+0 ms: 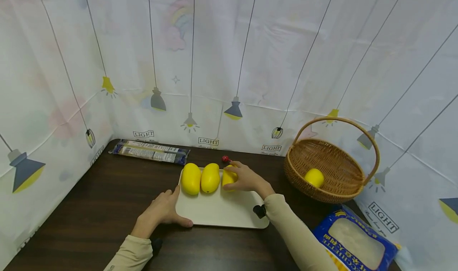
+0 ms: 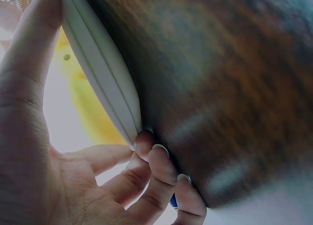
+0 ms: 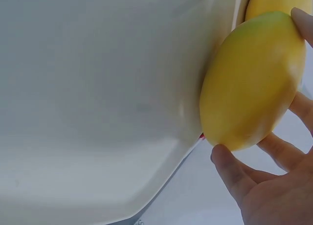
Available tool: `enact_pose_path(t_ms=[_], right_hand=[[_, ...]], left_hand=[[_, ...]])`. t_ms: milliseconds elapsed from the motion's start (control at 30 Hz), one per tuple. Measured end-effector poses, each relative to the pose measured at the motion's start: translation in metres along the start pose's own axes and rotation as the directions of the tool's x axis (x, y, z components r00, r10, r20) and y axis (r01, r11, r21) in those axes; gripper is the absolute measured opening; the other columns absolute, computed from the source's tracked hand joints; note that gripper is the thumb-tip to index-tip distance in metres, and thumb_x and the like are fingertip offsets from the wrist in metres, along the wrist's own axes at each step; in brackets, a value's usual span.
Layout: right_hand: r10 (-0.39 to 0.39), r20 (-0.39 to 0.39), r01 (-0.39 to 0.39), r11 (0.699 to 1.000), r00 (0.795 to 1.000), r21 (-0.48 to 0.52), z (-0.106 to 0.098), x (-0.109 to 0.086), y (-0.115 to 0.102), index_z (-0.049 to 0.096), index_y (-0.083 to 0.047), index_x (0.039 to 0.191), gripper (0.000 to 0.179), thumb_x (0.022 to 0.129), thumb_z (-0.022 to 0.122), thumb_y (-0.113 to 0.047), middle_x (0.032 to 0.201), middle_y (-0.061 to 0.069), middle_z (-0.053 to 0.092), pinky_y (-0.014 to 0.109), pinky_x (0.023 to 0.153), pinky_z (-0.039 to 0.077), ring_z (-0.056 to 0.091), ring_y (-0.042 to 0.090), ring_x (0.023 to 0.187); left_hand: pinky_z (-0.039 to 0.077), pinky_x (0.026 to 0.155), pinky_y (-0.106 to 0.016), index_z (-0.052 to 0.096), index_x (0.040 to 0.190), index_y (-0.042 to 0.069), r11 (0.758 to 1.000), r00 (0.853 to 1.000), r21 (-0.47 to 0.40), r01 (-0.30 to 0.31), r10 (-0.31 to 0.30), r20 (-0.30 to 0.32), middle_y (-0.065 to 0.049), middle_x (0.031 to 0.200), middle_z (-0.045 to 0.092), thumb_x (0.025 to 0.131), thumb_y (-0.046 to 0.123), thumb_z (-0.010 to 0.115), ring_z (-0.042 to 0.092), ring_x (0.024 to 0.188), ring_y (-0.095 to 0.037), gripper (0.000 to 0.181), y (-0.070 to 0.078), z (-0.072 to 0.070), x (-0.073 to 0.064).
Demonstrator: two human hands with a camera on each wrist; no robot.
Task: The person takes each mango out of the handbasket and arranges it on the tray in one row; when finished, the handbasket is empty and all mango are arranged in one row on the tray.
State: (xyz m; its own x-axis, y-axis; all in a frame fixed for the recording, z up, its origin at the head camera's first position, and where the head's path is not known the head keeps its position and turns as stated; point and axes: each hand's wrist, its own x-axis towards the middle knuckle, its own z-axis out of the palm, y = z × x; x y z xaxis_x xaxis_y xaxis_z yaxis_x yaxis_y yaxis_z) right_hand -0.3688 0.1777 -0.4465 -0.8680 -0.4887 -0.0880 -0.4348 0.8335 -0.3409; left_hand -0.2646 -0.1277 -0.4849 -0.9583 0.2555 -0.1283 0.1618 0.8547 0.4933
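Note:
Two yellow mangoes, the left one [image 1: 191, 179] and the middle one [image 1: 210, 178], lie side by side at the back left of a white tray [image 1: 214, 211]. To their right, my right hand [image 1: 247, 178] grips a third mango [image 3: 254, 80] by its ends, thumb and fingers spread round it. That mango lies along the tray's back rim in the right wrist view. My left hand [image 1: 161, 209] holds the tray's left end, thumb at the front corner and fingers along the side. In the left wrist view, its curled fingertips [image 2: 161, 159] meet the tray's edge close to the tabletop.
A wicker basket [image 1: 338, 163] with a tall handle stands at the right, with another yellow mango [image 1: 314, 178] in it. In front of it lies a blue pasta bag [image 1: 358, 239]. A long flat package [image 1: 150, 151] lies at the back left. A small red thing [image 1: 225, 158] sits behind the tray.

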Motion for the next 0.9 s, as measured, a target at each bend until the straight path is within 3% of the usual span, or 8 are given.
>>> enact_pose_path(t_ms=[400,600,900], right_hand=[[0.018,0.018,-0.017,0.999,1.000,-0.046,-0.001,0.001,-0.009,0.055,-0.024,0.145,0.070,0.083,0.075,-0.052,0.165,0.011,0.031,0.070,0.110,0.036,0.034,0.051,0.145],[0.005,0.009,-0.005,0.998,1.000,-0.055,-0.004,-0.001,-0.007,0.053,-0.025,0.145,0.072,0.083,0.074,-0.055,0.163,0.011,0.033,0.065,0.115,0.034,0.036,0.049,0.144],[0.010,-0.027,-0.012,0.998,1.000,-0.069,-0.025,-0.017,0.001,0.048,-0.021,0.151,0.081,0.083,0.074,-0.057,0.163,0.012,0.033,0.064,0.115,0.034,0.035,0.046,0.147]], left_hand=[[0.044,0.101,-0.064,0.024,0.159,0.002,1.000,1.000,0.003,0.002,-0.002,0.002,-0.031,0.139,0.051,0.057,0.069,0.087,0.053,0.123,-0.045,0.137,0.000,0.001,0.000],[0.044,0.100,-0.064,0.023,0.160,0.003,1.000,1.000,0.006,-0.003,0.003,0.003,-0.031,0.140,0.051,0.057,0.070,0.087,0.053,0.124,-0.045,0.138,-0.002,0.001,0.001],[0.045,0.099,-0.063,0.023,0.159,0.003,1.000,1.000,0.006,-0.003,0.003,-0.002,-0.031,0.139,0.052,0.056,0.071,0.087,0.054,0.123,-0.045,0.139,-0.002,0.001,0.002]])
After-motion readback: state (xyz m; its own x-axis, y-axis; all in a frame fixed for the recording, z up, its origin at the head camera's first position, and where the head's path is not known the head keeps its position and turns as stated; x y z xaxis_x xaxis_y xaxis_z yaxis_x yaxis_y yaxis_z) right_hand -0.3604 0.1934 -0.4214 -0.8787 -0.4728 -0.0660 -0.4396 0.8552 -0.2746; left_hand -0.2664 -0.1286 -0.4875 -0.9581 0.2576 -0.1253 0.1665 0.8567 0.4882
